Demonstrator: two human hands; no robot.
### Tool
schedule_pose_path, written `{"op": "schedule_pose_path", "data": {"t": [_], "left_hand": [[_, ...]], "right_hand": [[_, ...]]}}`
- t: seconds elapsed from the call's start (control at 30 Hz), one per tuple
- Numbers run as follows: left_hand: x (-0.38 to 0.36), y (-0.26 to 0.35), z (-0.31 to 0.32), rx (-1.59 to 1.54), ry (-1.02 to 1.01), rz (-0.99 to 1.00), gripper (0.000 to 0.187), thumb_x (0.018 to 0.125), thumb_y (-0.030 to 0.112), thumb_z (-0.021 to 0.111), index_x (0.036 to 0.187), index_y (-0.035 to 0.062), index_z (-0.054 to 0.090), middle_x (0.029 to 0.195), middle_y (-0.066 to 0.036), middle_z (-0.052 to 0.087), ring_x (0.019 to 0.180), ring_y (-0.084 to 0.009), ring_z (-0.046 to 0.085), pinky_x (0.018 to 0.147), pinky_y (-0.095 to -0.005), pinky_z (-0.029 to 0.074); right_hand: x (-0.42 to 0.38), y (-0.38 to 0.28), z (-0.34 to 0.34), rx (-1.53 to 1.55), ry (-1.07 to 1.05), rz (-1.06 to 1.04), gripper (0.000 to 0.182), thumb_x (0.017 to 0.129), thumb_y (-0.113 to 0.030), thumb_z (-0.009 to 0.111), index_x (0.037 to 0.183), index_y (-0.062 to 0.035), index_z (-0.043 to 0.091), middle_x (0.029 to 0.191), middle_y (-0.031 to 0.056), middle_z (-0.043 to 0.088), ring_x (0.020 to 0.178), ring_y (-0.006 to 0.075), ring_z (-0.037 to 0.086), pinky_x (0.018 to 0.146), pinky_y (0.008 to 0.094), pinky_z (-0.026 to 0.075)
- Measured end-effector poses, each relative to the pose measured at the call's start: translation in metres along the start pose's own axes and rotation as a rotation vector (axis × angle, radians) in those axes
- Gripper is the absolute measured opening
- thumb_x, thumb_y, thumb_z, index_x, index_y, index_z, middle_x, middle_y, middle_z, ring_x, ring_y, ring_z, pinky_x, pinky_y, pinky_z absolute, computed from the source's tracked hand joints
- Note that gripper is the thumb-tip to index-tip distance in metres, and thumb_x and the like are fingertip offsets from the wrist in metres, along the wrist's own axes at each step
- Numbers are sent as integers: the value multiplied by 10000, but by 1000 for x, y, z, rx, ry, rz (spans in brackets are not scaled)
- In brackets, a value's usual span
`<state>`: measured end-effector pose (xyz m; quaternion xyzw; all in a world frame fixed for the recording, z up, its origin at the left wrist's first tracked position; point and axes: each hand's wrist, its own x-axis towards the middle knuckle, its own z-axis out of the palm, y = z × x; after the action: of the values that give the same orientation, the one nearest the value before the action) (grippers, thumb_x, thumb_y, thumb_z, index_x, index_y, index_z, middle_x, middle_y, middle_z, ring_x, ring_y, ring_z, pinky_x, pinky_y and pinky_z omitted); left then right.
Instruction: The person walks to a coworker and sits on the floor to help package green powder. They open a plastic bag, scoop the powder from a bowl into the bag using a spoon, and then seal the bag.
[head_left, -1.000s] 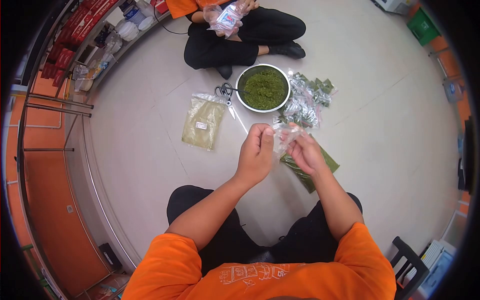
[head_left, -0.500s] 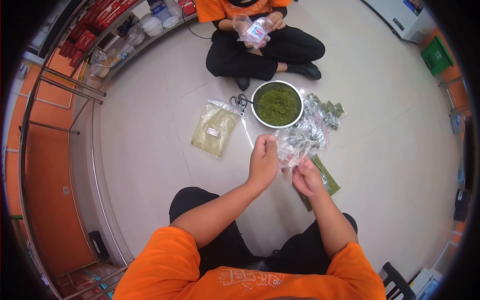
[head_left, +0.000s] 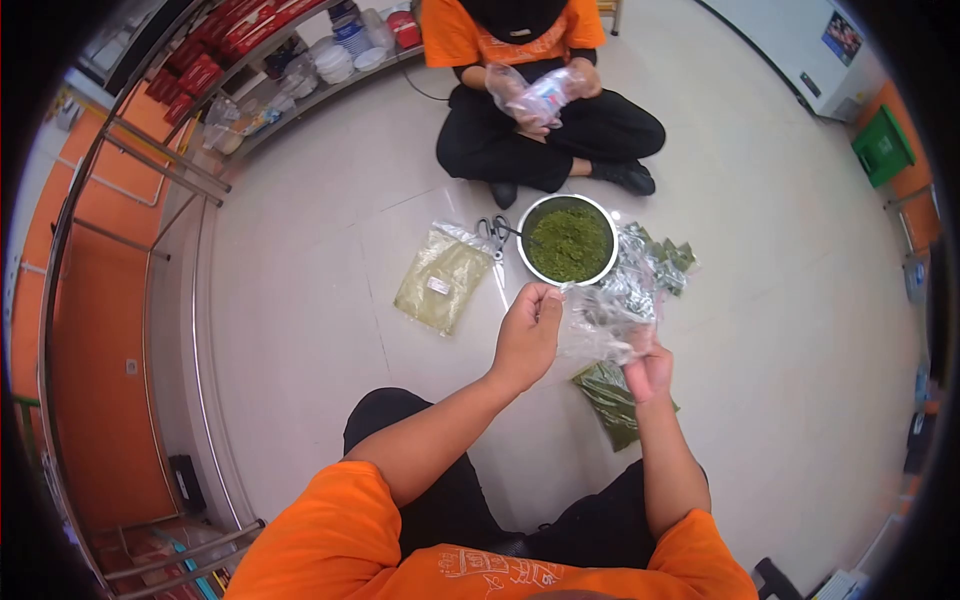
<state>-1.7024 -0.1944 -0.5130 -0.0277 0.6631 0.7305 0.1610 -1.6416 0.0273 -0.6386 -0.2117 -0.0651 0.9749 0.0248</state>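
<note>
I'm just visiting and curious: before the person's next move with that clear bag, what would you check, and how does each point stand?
1. Both hands on the clear bag: ok; left hand pinches its top, right hand grips below.
2. Bag mouth open: cannot tell.
3. Bowl of green flakes close ahead: ok.
4. Scissors lying apart from the hands: ok.
5. Bag empty: cannot tell.
</note>
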Motion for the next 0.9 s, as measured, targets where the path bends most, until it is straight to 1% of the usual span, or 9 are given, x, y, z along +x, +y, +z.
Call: {"op": "schedule_pose_path", "data": {"t": [0.1,0.2,0.3,0.33,0.43,0.47,0.57,0.67,0.9], "left_hand": [[12,9,-16,-48,17,-44,170,1023,246,512,1024,80,545,704,53,431,540,-33,364,476,-227,347],[20,27,-31,-149,83,-128,131,998,215,538,1019,87,558,705,58,425,542,-31,356,463,-222,322],[25,40,-47,-164,72,-140,108,976,190,559,1019,91,568,703,69,422,534,-23,343,453,-214,300],[27,42,-51,-136,63,-117,111,976,191,562,1021,89,569,703,71,423,532,-21,344,452,-213,298],[31,56,-61,-103,62,-79,116,977,193,572,993,78,576,700,76,430,527,-15,342,449,-205,294],[31,62,-63,-88,60,-76,117,978,193,573,986,77,578,700,76,432,528,-14,343,449,-204,295],[30,61,-68,-33,63,-41,113,979,187,570,972,75,584,701,74,439,533,-14,344,449,-203,296],[28,62,-66,-23,55,-42,116,978,190,570,974,75,586,705,70,449,534,-16,348,449,-203,299],[26,57,-63,81,45,-107,147,963,220,582,951,75,599,699,63,459,528,-25,371,454,-213,322]], "right_hand": [[8,-29,-13,199,-210,131,287,810,122,429,1041,-18,523,857,45,479,677,117,452,495,218,382],[8,-33,-9,-29,-271,115,182,922,14,487,1088,-40,539,873,39,501,602,80,409,409,197,282],[-9,-26,26,-406,23,50,244,1021,-279,516,1168,-85,537,889,8,516,574,58,376,393,190,245],[-12,-25,33,-528,-11,69,401,964,-366,625,1219,-75,518,919,-13,542,557,30,375,420,170,246],[-21,-22,49,-833,-237,127,464,922,-316,699,1264,-72,504,919,-27,531,571,16,387,437,171,231],[-24,-20,57,-1012,-233,124,458,879,-285,756,1217,-48,558,887,-33,540,581,17,401,451,186,240],[-15,-28,35,-1185,-239,300,322,896,-251,738,1094,-33,609,834,-30,551,578,31,407,476,204,282],[-10,-28,26,-995,-120,215,199,930,-219,694,981,-38,629,803,-28,568,590,47,441,514,216,344],[-1,-26,25,-788,48,-10,142,998,-193,582,973,-55,603,815,-5,563,634,66,468,541,208,388]]}}
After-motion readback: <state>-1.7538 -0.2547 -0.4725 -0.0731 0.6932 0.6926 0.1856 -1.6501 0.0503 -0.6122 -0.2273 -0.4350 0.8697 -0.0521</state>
